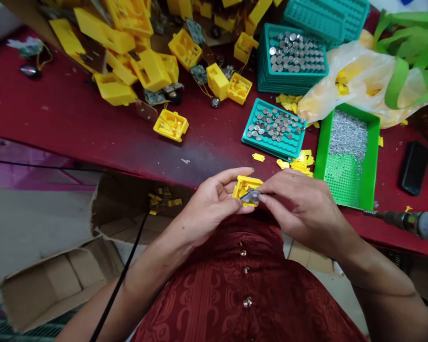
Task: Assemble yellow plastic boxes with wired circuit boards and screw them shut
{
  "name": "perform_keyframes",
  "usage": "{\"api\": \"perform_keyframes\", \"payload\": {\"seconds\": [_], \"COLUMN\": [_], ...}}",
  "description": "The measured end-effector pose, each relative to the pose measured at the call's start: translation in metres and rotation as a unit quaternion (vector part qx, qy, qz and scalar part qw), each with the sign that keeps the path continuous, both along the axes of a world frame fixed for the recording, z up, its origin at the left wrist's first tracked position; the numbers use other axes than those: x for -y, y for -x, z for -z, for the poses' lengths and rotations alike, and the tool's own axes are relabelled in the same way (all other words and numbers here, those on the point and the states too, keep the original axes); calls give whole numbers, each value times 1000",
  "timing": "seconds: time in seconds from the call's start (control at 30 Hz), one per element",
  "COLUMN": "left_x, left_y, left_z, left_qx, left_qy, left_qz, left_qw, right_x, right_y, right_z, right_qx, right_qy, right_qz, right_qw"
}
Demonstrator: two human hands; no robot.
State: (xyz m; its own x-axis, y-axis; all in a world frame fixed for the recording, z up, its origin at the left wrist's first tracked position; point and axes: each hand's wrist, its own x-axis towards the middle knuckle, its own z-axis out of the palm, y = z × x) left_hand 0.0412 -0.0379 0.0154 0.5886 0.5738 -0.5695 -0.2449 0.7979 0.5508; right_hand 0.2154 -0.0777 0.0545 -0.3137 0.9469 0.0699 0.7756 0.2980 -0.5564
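Note:
In my left hand (217, 194) lies a small yellow plastic housing (239, 184), its open side facing up, fingers and thumb closed around its left and lower edges. My right hand (299, 204) pinches a small grey circuit board (250, 194) between thumb and forefinger, tilted at the housing's opening. Whether the board is seated inside cannot be made out. Beyond the hands, on the red table, another open yellow housing (171, 125) sits alone. A teal tray (248, 135) of button cells is just above my right hand, with yellow plastic covers (301, 163) beside it.
A green tray (371, 166) holds many small screws. A screwdriver-tipped power tool (413, 222) points in from the right, below a black phone (413, 168). More yellow housings (150, 69) are heaped at the back. Cardboard boxes (64, 280) stand on the floor at left.

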Motion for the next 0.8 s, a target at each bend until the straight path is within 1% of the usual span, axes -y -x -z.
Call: {"api": "perform_keyframes", "payload": {"seconds": [0.17, 0.4, 0.5, 0.6, 0.73, 0.8], "left_x": [3, 5, 7, 8, 10, 11], "left_y": [1, 2, 1, 1, 2, 3], "left_z": [1, 2, 5, 9, 16, 18], "left_qx": [11, -5, -25, -33, -33, -34], "left_qy": [-23, -68, -99, -128, -126, -118], "left_qz": [-1, 24, 26, 30, 23, 17], "left_qw": [1000, 997, 994, 991, 991, 992], "right_x": [0, -2, -3, -2, 3, 6], "right_y": [-1, -1, 1, 2, 4, 5], "right_z": [1, -1, 1, 4, 8, 9], "right_qx": [30, 96, 119, 116, 85, 76], "right_qy": [5, -24, -21, -24, -17, -30], "right_qz": [-21, -73, -78, -80, -32, -5], "right_qw": [999, 992, 990, 990, 996, 997]}}
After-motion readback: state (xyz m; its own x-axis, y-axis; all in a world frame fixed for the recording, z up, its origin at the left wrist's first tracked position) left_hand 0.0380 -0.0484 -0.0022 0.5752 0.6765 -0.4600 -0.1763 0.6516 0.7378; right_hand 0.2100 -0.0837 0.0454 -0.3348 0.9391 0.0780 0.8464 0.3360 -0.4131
